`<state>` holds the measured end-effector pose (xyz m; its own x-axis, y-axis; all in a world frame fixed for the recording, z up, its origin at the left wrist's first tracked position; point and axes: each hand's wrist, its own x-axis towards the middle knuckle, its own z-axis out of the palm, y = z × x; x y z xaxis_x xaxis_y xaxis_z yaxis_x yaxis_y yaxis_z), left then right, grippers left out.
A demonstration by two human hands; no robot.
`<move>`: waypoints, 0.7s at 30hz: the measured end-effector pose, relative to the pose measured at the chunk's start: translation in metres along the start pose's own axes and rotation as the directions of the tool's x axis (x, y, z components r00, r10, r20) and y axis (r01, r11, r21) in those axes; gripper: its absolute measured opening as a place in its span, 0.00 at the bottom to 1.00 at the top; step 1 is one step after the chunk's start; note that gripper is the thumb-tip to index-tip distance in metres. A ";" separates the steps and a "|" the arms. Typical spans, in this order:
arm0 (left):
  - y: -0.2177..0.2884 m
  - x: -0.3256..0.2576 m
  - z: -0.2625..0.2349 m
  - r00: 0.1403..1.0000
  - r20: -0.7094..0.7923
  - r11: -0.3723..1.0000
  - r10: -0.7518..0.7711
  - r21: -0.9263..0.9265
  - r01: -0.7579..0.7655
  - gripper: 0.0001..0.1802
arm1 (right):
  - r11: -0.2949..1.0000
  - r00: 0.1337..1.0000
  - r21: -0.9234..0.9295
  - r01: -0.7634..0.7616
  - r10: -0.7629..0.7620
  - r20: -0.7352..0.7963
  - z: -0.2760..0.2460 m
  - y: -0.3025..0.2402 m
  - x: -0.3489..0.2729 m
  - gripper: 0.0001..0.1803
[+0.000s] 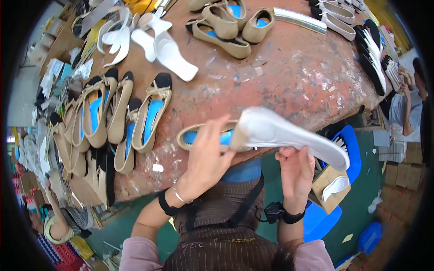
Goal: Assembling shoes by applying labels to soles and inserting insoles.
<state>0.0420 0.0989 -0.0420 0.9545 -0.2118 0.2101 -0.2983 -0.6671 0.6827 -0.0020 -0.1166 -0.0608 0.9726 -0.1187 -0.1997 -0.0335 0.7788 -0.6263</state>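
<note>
Right hand (296, 169) pinches white insole (289, 135) from below, held above the table (289, 72) edge, face up for fitting. Left hand (205, 158) half-closed on beige flat (199, 135), steadying its heel end against the insole. More flats (113, 113) rowed left.

Beige shoe (192, 135) mostly hidden behind left hand (205, 156)

Shoe-strewn worn red table (289, 77)
</note>
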 end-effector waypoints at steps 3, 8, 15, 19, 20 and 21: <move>0.019 -0.024 -0.017 0.941 -0.197 0.744 -0.274 -0.663 0.078 0.28 | 0.987 1.000 -0.157 0.009 -0.011 -0.014 0.020 0.015 -0.006 0.14; 0.013 -0.042 -0.041 0.930 -0.333 0.936 0.158 -0.248 -0.248 0.26 | 0.925 0.996 -0.368 0.093 -0.089 0.027 0.049 0.027 -0.019 0.14; 0.005 -0.061 -0.045 0.986 -0.105 0.868 -0.133 -0.493 0.064 0.18 | 0.879 0.986 -0.453 0.148 -0.168 -0.005 0.053 0.028 -0.030 0.11; 0.006 -0.066 -0.058 0.983 0.078 0.847 -0.168 -0.499 0.184 0.16 | 0.890 0.977 -0.434 0.139 -0.196 -0.089 0.056 0.035 -0.034 0.09; 0.007 -0.067 -0.059 0.980 0.082 0.871 -0.180 -0.449 0.198 0.14 | 0.882 0.977 -0.448 0.149 -0.201 -0.071 0.055 0.035 -0.035 0.10; 0.005 -0.070 -0.060 0.980 0.083 0.870 -0.182 -0.450 0.200 0.14 | 0.873 0.977 -0.460 0.159 -0.206 -0.052 0.055 0.036 -0.035 0.10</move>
<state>-0.0256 0.1533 -0.0118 0.9891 -0.1455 0.0233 -0.0668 -0.3014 0.9511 -0.0247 -0.0508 -0.0346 0.9454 -0.3084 -0.1054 0.0200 0.3777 -0.9257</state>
